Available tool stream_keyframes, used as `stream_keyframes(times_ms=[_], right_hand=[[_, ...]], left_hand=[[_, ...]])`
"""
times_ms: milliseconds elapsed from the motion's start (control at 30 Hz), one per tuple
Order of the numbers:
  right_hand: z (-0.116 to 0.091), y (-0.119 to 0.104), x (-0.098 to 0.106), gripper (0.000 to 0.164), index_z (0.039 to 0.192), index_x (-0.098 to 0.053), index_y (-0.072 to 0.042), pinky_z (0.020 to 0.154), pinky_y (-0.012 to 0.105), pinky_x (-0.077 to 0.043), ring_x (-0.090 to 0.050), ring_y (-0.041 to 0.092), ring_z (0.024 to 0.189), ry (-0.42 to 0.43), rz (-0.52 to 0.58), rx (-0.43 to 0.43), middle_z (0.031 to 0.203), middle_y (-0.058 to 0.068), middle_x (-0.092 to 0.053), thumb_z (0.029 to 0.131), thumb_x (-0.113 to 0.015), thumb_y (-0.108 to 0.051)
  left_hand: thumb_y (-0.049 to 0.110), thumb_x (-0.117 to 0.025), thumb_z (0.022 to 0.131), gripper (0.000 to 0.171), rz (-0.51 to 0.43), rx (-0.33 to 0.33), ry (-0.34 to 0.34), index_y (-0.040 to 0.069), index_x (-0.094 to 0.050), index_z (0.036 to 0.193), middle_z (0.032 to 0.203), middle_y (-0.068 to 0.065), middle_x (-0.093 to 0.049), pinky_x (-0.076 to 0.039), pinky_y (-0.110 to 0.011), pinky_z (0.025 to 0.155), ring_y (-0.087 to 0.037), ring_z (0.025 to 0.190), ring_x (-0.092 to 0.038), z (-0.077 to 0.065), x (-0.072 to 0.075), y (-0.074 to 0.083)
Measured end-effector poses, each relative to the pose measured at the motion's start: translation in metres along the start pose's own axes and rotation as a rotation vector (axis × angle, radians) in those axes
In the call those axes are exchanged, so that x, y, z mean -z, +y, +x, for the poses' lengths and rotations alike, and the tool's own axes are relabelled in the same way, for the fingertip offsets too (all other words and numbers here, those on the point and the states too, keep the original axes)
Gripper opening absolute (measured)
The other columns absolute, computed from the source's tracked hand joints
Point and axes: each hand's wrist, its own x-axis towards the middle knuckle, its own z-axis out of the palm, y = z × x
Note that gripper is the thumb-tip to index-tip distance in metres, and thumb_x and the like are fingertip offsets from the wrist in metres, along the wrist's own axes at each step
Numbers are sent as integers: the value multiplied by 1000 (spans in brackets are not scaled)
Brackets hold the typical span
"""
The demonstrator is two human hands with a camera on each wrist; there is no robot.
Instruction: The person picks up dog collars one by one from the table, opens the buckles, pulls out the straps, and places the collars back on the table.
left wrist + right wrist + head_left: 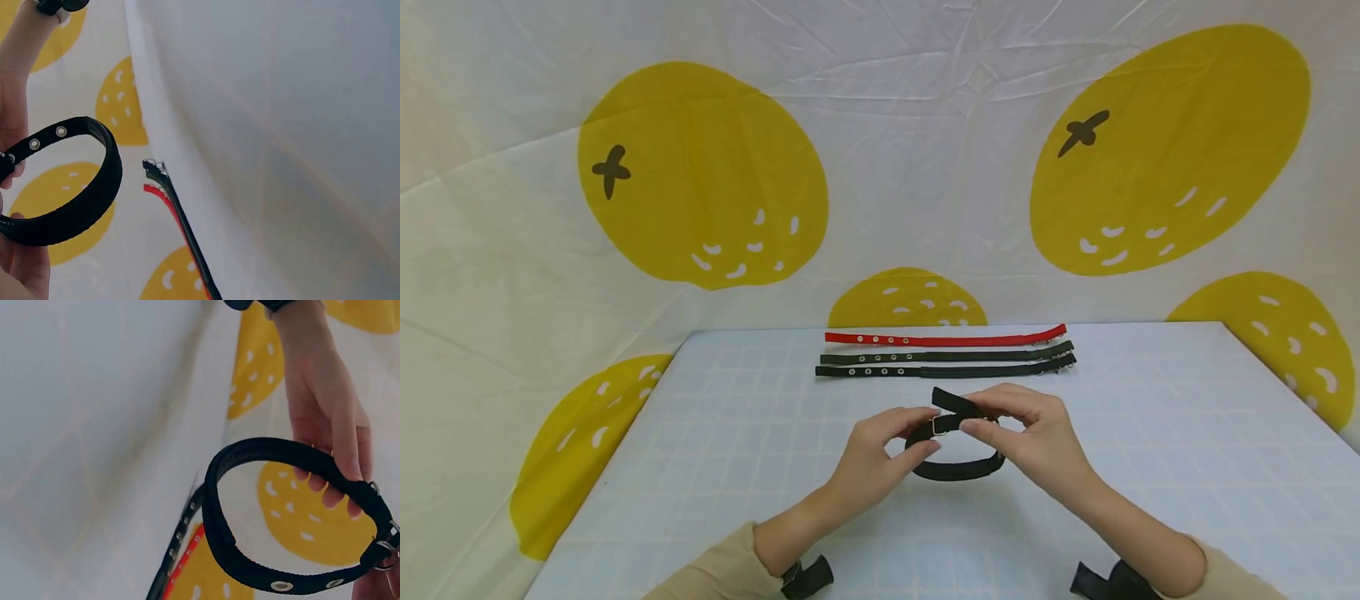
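Observation:
A black collar (955,472) is bent into a loop and held up over the table between both hands. My left hand (876,454) pinches the loop's left side, close to a silver buckle (938,426). On the other side, my right hand (1037,429) pinches the strap between thumb and fingers. The strap's free end (951,402) passes through the buckle area and sticks up to the left. Metal eyelets (60,132) show along the band in the left wrist view. A metal ring (385,556) hangs by the buckle in the right wrist view.
Beyond the hands, a red collar (970,341), a dark green collar (970,357) and another black collar (977,372) lie parallel near the table's (737,417) back edge, eyelets toward the left. Behind it hangs a white cloth (917,167) with yellow fruit prints.

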Motion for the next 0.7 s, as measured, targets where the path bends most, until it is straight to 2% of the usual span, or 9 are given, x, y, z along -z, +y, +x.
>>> stream_keyframes(times_ms=[100, 300, 433, 533, 700], right_hand=[[1, 1, -1, 25, 99, -72, -12, 58, 24, -47, -59, 11, 76, -22, -2, 9, 91, -6, -68, 76, -76, -6], [-1, 1, 2, 42, 116, -65, -7, 78, 22, -52, -62, 11, 85, -79, -11, 0, 106, 1, -66, 76, -76, -5], [-4, 5, 5, 43, 120, -62, -8, 79, 24, -52, -63, 11, 91, -94, -30, -82, 109, 1, -65, 79, -75, -10], [-6, 10, 7, 38, 116, -64, -7, 76, 24, -53, -63, 11, 87, -100, -43, -159, 103, 1, -67, 80, -74, -14], [-7, 13, 8, 30, 107, -67, -5, 75, 22, -53, -65, 10, 82, -111, -50, -253, 96, 1, -69, 81, -74, -17]], left_hand=[[10, -70, 83, 31, -20, 31, 46, 4, -65, 113, 102, -1, -68, -53, -26, 79, -11, 89, -64, -1, 1, 1], [10, -69, 83, 29, -61, 102, 102, 4, -66, 111, 105, -4, -68, -52, -26, 81, -14, 92, -65, -1, 5, 1], [8, -69, 83, 31, -106, 191, 138, 3, -65, 113, 108, -7, -67, -52, -26, 80, -17, 91, -65, -1, 7, 1], [5, -68, 83, 33, -157, 240, 181, 2, -63, 115, 112, -8, -65, -52, -26, 81, -18, 95, -64, -2, 8, 3], [3, -67, 84, 35, -205, 245, 211, 3, -61, 118, 116, -10, -63, -52, -27, 81, -20, 99, -64, -2, 7, 3]])
